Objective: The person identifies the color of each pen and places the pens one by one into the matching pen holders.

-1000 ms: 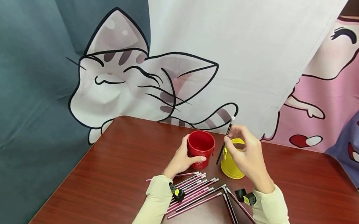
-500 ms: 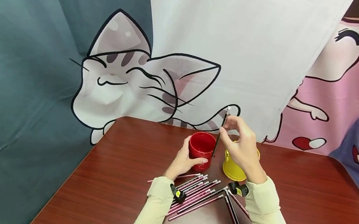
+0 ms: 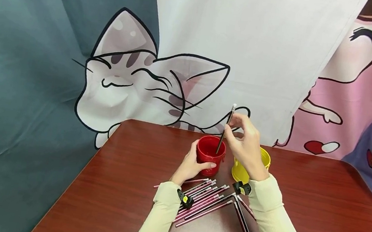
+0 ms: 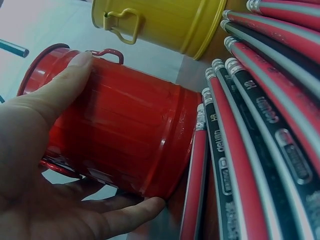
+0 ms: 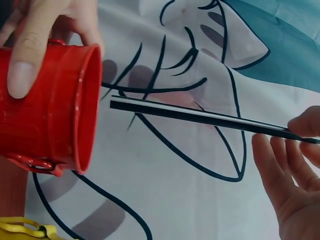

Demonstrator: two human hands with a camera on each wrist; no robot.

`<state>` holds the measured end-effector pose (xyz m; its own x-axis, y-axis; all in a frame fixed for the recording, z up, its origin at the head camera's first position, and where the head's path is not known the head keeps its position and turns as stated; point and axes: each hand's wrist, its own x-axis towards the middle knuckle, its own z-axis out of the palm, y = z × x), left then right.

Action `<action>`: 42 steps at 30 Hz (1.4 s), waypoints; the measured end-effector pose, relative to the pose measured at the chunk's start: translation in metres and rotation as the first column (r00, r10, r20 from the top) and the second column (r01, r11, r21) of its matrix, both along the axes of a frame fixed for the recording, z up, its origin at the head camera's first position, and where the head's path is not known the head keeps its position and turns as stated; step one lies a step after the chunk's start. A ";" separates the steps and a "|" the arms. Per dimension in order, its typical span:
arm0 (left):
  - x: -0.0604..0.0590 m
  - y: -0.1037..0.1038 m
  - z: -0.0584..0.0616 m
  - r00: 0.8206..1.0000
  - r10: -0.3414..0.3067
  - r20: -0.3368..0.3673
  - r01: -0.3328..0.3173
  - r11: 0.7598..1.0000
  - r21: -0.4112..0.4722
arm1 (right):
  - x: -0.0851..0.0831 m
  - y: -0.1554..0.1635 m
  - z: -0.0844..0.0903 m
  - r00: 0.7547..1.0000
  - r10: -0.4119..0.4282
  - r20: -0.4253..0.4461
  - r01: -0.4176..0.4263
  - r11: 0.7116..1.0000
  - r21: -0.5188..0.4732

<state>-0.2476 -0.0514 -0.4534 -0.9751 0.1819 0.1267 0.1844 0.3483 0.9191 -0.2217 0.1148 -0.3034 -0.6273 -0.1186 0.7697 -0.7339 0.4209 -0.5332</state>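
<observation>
Just above the red bucket (image 4: 120, 125) hangs a pencil (image 5: 200, 119).

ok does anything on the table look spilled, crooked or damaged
Nothing looks spilled or damaged. The left hand holds the red bucket upright, and the yellow bucket is upright too. Only the loose pencils look untidy: a few black and pink pencils slant opposite to the main bunch of pencils, which lie roughly parallel.

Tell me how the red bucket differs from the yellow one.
Colour aside, the left hand grips the red bucket, while neither hand holds the yellow bucket. A pencil in the right hand points to the red bucket's mouth, not the yellow bucket's. Both are round and open-topped.
</observation>
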 end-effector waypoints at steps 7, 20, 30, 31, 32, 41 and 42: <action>-0.001 0.001 0.000 1.000 -0.003 0.000 0.003 1.000 0.012 | -0.016 0.002 -0.024 1.000 0.024 -0.008 -0.024 0.999 0.024; 0.001 0.001 -0.004 1.000 -0.009 -0.007 0.009 1.000 0.021 | -0.011 0.001 -0.050 0.998 0.038 0.041 -0.041 0.996 0.075; 0.001 0.000 -0.003 1.000 -0.003 0.005 0.003 1.000 0.013 | -0.013 -0.004 -0.071 0.997 0.034 0.069 -0.041 0.993 0.106; 0.001 0.000 -0.003 1.000 -0.003 0.004 0.003 1.000 0.009 | -0.013 -0.004 -0.073 0.997 0.036 0.071 -0.043 0.993 0.109; 0.000 0.000 -0.003 1.000 -0.002 0.003 0.002 1.000 0.005 | -0.013 -0.005 -0.074 0.996 0.038 0.075 -0.046 0.993 0.110; -0.001 0.001 -0.006 1.000 0.005 -0.004 -0.005 1.000 0.005 | -0.013 -0.005 -0.084 0.988 0.073 0.132 -0.093 0.985 0.146; 0.000 0.001 -0.006 1.000 0.005 -0.006 -0.005 1.000 0.004 | -0.013 -0.005 -0.085 0.987 0.078 0.141 -0.099 0.984 0.148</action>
<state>-0.2480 -0.0504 -0.4592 -0.9753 0.1766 0.1328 0.1878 0.3458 0.9193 -0.2344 0.1100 -0.3888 -0.7051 -0.2884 0.6478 -0.6981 0.4422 -0.5631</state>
